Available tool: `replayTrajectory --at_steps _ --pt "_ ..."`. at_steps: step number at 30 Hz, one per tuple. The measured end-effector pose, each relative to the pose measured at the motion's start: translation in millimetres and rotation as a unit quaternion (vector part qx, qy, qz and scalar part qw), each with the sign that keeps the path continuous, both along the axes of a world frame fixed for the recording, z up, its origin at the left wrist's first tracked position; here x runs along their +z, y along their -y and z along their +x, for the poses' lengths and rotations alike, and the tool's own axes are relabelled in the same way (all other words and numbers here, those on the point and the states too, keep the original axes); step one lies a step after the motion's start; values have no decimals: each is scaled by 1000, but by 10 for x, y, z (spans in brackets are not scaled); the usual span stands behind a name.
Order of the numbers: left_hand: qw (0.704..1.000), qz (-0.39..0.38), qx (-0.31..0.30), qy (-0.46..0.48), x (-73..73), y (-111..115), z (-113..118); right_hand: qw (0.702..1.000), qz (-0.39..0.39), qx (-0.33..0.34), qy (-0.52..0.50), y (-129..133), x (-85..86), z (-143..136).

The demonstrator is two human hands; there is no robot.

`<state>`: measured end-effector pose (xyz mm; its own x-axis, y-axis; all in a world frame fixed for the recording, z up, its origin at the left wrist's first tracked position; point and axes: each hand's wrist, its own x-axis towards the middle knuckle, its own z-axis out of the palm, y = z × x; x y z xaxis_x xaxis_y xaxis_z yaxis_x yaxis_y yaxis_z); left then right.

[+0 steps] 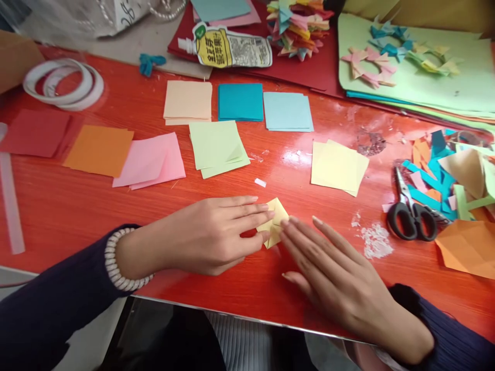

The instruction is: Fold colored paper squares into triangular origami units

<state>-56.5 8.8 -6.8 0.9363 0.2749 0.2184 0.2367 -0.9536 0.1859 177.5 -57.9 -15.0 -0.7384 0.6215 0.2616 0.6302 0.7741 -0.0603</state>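
Pressing lightly on a small folded piece of pale yellow paper [277, 219], two bare hands meet near the front edge of the glossy red wood-grain desk [232, 293]. The left hand [214, 234], with a cream-coloured ribbed bracelet [118, 265] around its wrist, has its fingers stretched out and slightly spread, tips resting on the paper's left side. The right hand [340, 278] holds its index and middle fingers close together at the paper's right side, the thumb apart from them; neither hand visibly pinches the paper. Beyond them lie loose pale yellow paper squares [334, 165], and, further left, a light green pile [216, 144] and a pink pile [150, 162]. Right of the right hand, metal scissors with black handles [414, 217] rest just beside a heap of multicoloured paper scraps [441, 172]. At the upper right, a pointed pink paper ring [381, 78] lies on a pale green sheet [472, 67].
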Motion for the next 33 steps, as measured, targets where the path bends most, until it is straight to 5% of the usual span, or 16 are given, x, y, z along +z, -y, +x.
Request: replayTrajectory --at_steps 23,33 --pt "996 -80 25 16 51 -91 -55 996 -85 -14 -4 -237 -61 121" --pt "998 -47 16 -31 37 -19 -9 991 -127 -39 -23 -280 -122 111"
